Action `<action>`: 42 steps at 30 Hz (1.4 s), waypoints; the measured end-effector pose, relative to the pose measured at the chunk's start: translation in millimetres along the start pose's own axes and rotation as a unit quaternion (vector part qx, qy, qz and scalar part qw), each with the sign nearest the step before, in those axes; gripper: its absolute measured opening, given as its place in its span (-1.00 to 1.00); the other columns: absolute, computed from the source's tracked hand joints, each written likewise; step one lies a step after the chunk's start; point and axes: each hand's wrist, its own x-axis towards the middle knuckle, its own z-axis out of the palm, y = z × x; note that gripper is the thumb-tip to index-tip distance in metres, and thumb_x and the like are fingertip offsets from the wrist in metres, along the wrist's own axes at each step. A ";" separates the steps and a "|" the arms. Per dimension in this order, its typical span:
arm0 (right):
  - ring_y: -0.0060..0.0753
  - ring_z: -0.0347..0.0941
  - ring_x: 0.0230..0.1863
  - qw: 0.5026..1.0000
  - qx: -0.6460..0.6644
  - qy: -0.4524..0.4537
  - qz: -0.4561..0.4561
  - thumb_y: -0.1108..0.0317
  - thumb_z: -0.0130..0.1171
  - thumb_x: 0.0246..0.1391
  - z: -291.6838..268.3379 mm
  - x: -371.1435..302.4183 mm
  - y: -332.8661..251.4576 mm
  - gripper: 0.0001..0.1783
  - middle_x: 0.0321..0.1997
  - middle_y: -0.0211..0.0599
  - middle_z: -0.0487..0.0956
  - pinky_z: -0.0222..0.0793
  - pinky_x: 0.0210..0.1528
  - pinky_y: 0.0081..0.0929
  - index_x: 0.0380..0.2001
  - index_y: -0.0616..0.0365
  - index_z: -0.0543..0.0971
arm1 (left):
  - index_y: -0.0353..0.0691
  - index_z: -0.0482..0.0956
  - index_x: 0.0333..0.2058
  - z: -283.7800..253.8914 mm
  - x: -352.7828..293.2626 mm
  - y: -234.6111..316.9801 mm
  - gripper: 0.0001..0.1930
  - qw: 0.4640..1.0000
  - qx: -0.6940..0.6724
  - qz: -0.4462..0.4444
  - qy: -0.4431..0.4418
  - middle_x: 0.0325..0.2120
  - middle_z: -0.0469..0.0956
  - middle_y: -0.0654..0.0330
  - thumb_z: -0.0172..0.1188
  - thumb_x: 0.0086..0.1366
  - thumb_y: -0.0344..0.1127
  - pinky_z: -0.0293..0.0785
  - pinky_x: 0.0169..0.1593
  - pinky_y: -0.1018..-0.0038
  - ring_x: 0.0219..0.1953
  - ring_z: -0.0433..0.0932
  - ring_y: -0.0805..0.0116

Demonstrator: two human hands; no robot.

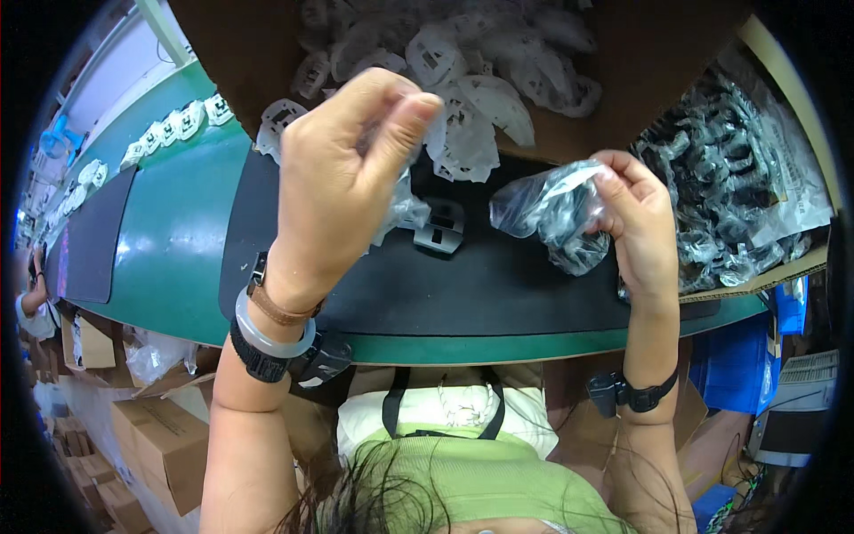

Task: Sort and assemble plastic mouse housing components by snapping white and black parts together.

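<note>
My left hand (342, 169) is raised over the mat, fingers curled closed. Clear crumpled plastic wrap (406, 211) hangs from behind it, partly hidden by the hand. To the right, my right hand (636, 209) pinches a clear plastic bag (556, 209) between thumb and fingers. Something dark shows inside that bag, but its shape cannot be made out. A grey plastic housing part (440, 229) with rectangular cutouts lies on the black mat (498, 298), between my two hands and beside the hanging wrap.
An open carton (654, 53) full of white-wrapped parts stands ahead. At right, another carton (796, 265) holds dark parts in clear bags. White parts (178, 125) line the green bench (178, 240) at left. Brown boxes (165, 449) and a blue bin (734, 365) sit below.
</note>
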 end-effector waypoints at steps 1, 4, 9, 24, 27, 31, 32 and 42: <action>-0.59 0.52 -0.38 0.995 0.099 -0.016 0.023 0.39 0.06 0.13 -0.3 0.1 -1.0 -0.78 -0.33 -0.28 0.57 0.49 -0.43 -0.65 -0.19 0.27 0.46 | -0.29 0.49 -0.28 2.8 -2.2 4.5 -0.75 0.997 -0.033 -0.036 -0.059 -0.60 0.43 0.32 0.20 0.21 -0.21 0.29 -0.42 0.66 -0.53 0.33 0.61; -0.54 0.54 -0.36 0.979 0.183 -0.036 0.083 0.34 0.05 0.14 15.0 1.2 -9.4 -0.74 -0.28 -0.26 0.56 0.55 -0.45 -0.61 -0.14 0.25 0.42 | -0.27 0.47 -0.13 4.8 -14.8 17.4 -0.50 0.978 -0.042 -0.069 -0.192 -0.41 0.53 0.21 0.38 -0.01 -0.14 0.39 -0.28 0.60 -0.36 0.48 0.53; -0.53 0.53 -0.45 0.922 0.310 -0.185 0.137 0.32 0.05 0.15 27.6 1.7 -3.8 -0.71 -0.30 -0.25 0.55 0.56 -0.51 -0.59 -0.12 0.26 0.37 | -0.35 0.53 -0.18 18.5 -25.4 2.8 -0.65 0.961 -0.112 -0.080 -0.238 -0.37 0.59 0.13 0.27 -0.02 -0.54 0.45 -0.19 0.55 -0.32 0.56 0.44; -0.16 0.40 0.01 0.879 -0.448 0.008 -0.161 0.56 -0.04 0.03 14.8 -9.8 15.4 -0.62 -0.01 -0.08 0.47 0.24 0.07 -0.44 -0.01 0.27 0.42 | -0.34 0.55 -0.39 3.2 -18.3 -13.0 -0.75 0.940 -0.090 -0.245 -0.221 -0.63 0.44 0.32 0.15 0.24 -0.22 0.29 -0.43 0.67 -0.55 0.35 0.64; -0.08 0.36 0.08 0.918 -0.378 -0.069 -0.099 0.55 -0.05 0.03 -3.8 -1.0 11.2 -0.59 0.02 -0.02 0.46 0.20 0.14 -0.37 0.01 0.30 0.41 | -0.34 0.55 -0.30 11.8 -21.1 -6.5 -0.72 0.928 -0.114 -0.270 -0.229 -0.60 0.44 0.35 0.20 0.21 -0.19 0.30 -0.41 0.68 -0.52 0.35 0.65; 0.00 0.38 -0.05 0.831 -0.486 -0.224 -0.152 0.37 0.12 -0.05 -2.2 21.2 24.2 -0.64 -0.16 0.01 0.51 0.24 0.07 -0.29 -0.14 0.27 0.51 | -0.39 0.49 -0.12 26.5 -24.9 6.5 -0.51 0.942 -0.048 -0.201 -0.265 -0.48 0.53 0.21 0.31 0.08 -0.13 0.39 -0.32 0.58 -0.43 0.44 0.56; 0.01 0.37 -0.09 0.819 -0.515 -0.215 -0.132 0.36 0.13 -0.06 3.4 21.4 22.9 -0.71 -0.22 -0.02 0.50 0.26 0.02 -0.28 -0.23 0.26 0.53 | -0.39 0.48 -0.12 31.8 -26.9 2.3 -0.49 0.949 -0.031 -0.176 -0.260 -0.45 0.55 0.12 0.32 0.07 -0.11 0.41 -0.29 0.54 -0.43 0.48 0.47; -0.17 0.45 -0.31 0.856 -0.356 -0.142 -0.347 0.61 0.16 -0.14 48.5 0.3 1.9 -0.80 -0.35 -0.17 0.49 0.38 -0.29 -0.42 -0.35 0.22 0.48 | -0.38 0.48 -0.15 26.1 -28.8 -5.4 -0.62 0.945 -0.072 -0.162 -0.273 -0.34 0.60 0.08 0.30 0.08 -0.32 0.47 -0.18 0.52 -0.31 0.58 0.37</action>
